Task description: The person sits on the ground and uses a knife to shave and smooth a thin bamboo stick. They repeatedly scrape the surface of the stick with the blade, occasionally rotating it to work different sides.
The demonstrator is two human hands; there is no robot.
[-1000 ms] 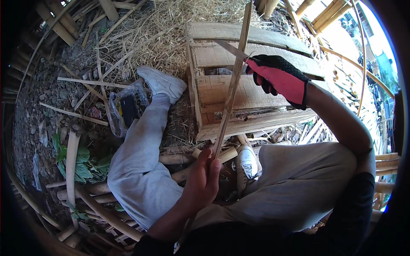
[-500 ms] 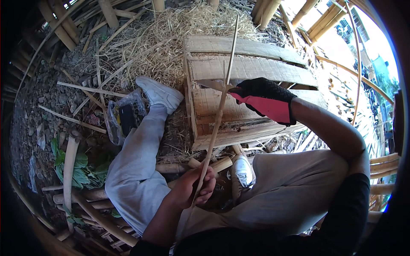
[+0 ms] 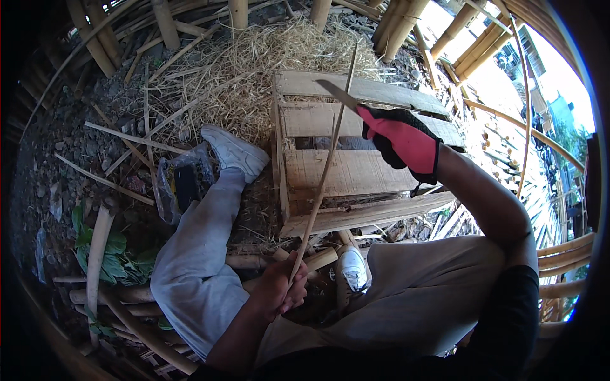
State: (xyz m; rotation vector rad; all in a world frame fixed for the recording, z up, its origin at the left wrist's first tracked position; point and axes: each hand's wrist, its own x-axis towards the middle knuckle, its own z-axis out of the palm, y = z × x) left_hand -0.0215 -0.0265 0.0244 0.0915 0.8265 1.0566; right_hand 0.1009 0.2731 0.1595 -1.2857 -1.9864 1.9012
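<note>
My bare left hand (image 3: 281, 284) is closed round the lower part of a long bamboo strip (image 3: 319, 193), low between my knees. The strip slants up and away, passing over a slatted wooden crate (image 3: 337, 169). Partway up, a thin sliver stands split off along its left side. My right hand (image 3: 405, 141), in a pink and black glove, is closed on a knife (image 3: 338, 94) whose handle the glove hides. The blade points up and left, crossing the strip's upper part above the crate; whether it touches the strip I cannot tell.
Beyond the crate lies a heap of dry shavings (image 3: 254, 70). A clear plastic bag (image 3: 168, 190) with a dark object sits left of my shoe (image 3: 234, 152). Bamboo poles (image 3: 98, 260) and green leaves (image 3: 111, 254) are at lower left. A bamboo fence stands behind.
My right hand has turned and raised the knife, so its blade now points up-left, farther up the strip. My left hand and the strip's lower end have shifted slightly left and down.
</note>
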